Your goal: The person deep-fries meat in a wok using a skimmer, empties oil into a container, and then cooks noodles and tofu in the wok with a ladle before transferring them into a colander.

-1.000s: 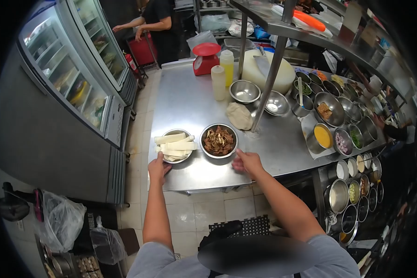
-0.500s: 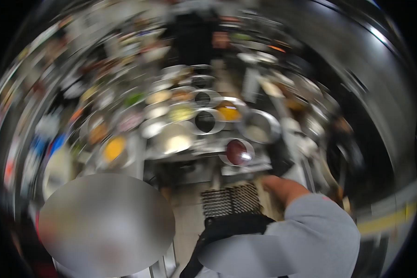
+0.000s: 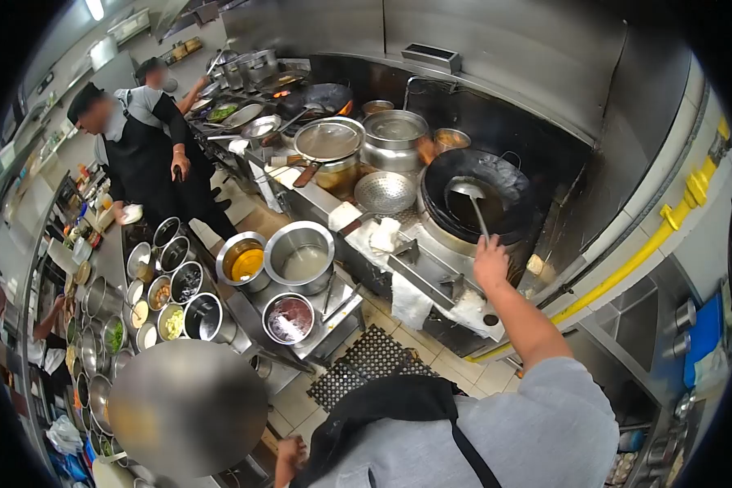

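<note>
My right hand (image 3: 490, 262) is closed around the handle of a ladle (image 3: 481, 213). Its bowl rests inside a black wok (image 3: 503, 185) on the stove, over some dark liquid. My left hand (image 3: 291, 450) hangs low beside my apron, away from the counters. Its fingers are curled in, with nothing seen in them. Left of the wok, a perforated strainer (image 3: 385, 193) lies on the stovetop. White cloths (image 3: 385, 234) lie on the stove's front ledge.
Lidded pots (image 3: 394, 137) stand behind the strainer. Across the aisle are a steel pot (image 3: 299, 256), a bowl of dark red contents (image 3: 288, 318) and several ingredient containers. Two people in dark aprons (image 3: 150, 159) stand far left. A perforated mat (image 3: 370, 364) covers floor tiles; yellow pipe (image 3: 626, 268) runs right.
My view has swung right from the ingredient counter toward the stove and sharpened. My right arm now reaches out to the wok with a ladle. My left hand has come into view.
</note>
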{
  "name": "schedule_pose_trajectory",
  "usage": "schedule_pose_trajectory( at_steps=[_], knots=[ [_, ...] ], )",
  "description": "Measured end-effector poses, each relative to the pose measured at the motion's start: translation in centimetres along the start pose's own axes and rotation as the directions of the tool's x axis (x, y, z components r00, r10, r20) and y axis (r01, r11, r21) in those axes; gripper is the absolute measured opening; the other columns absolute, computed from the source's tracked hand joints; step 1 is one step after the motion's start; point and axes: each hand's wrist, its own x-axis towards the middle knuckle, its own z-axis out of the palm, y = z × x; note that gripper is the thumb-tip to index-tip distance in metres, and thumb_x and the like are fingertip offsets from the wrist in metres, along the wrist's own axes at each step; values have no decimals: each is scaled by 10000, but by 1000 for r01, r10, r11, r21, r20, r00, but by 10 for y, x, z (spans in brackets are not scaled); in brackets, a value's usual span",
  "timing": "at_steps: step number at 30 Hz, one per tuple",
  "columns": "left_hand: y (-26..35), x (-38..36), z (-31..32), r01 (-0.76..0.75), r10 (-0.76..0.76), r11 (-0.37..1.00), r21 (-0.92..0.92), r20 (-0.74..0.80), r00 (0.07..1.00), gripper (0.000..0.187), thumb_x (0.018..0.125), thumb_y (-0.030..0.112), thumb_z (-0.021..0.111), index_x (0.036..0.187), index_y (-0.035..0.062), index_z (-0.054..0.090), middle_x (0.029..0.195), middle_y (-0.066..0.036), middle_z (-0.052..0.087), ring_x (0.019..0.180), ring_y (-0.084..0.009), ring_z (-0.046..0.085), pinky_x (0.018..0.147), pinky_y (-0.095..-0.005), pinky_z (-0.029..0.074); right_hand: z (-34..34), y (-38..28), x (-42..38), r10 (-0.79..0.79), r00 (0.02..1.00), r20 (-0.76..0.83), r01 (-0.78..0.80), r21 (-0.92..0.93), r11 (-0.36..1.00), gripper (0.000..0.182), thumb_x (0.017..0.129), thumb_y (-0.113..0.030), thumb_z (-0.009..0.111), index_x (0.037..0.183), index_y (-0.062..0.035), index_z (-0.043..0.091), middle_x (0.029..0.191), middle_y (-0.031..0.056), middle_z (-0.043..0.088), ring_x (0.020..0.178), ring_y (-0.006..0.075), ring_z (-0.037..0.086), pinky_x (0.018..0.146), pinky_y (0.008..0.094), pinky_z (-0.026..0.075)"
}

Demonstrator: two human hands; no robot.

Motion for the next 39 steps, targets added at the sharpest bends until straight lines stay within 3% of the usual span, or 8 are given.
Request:
schedule_pose_trajectory(
  at_steps=[5, 8, 11, 15, 19, 25, 30, 39],
  knots=[
    [132, -91, 89, -248, 298, 902, 353, -92, 950, 172, 814, 149, 585, 926, 19, 603, 770, -56, 599, 641, -170, 583, 534, -302, 456, 52, 42, 36, 121, 904, 409, -307, 428, 850, 475, 886, -153, 447, 1341, -56, 351, 878, 171, 631, 642, 256, 588, 672, 392, 523],
    [141, -96, 121, -370, 397, 895, 251, -68, 915, 177, 819, 160, 589, 927, 21, 605, 762, -60, 602, 648, -171, 588, 532, -305, 458, 24, 40, 53, -288, 507, 813, -811, 336, -478, 106, 865, -107, 525, 813, -81, 437, 518, 26, 390, 366, 159, 399, 344, 292, 378],
    [127, -93, 140, -223, 237, 885, 409, 17, 971, 208, 827, 193, 605, 935, 15, 604, 750, -63, 602, 638, -184, 589, 518, -295, 455, 64, 77, 84, -569, 462, 680, -690, -128, -713, 215, 897, -153, 488, 708, -66, 432, 522, 21, 425, 370, 131, 425, 348, 302, 392],
    [61, -23, 113, -193, 152, 685, 702, 122, 981, 245, 822, 205, 623, 967, 9, 598, 756, -71, 612, 640, -204, 594, 523, -335, 470, 66, 40, 60, 42, 704, 709, -663, 677, -319, 121, 895, -137, 469, 808, -77, 409, 511, 29, 418, 369, 147, 422, 331, 305, 368],
    [28, -25, 133, 39, -9, 868, 494, -63, 998, 298, 836, 213, 616, 1032, -10, 590, 859, -108, 629, 675, -247, 627, 535, -385, 504, 58, 78, 64, -524, 463, 715, -764, 22, -645, 68, 889, -86, 482, 884, -94, 415, 617, 21, 452, 430, 99, 427, 356, 271, 374],
    [9, -59, 116, -67, 37, 803, 592, 62, 997, 406, 859, 206, 605, 1178, -30, 519, 1014, -196, 602, 781, -329, 652, 580, -439, 561, 57, 47, 52, -10, 695, 719, -694, 667, -272, 116, 881, -91, 505, 903, -81, 392, 573, 31, 428, 382, 115, 402, 341, 288, 373],
    [-15, -53, 117, 83, -108, 932, 353, 52, 993, 430, 887, 185, 546, 1277, 33, 450, 1187, -197, 510, 830, -346, 638, 634, -454, 552, 75, 92, 59, -474, 460, 751, -787, 98, -609, 136, 898, -170, 519, 904, -91, 408, 552, 9, 420, 373, 93, 383, 322, 273, 353],
    [-13, -54, 128, 176, -176, 984, 11, 6, 984, 347, 894, 183, 535, 1212, 44, 529, 1142, -165, 564, 963, -302, 591, 752, -416, 516, 54, 77, 50, -227, 555, 800, -770, 391, -505, 159, 860, -81, 513, 1002, -116, 447, 565, 7, 424, 377, 94, 394, 304, 258, 332]
  ],
)
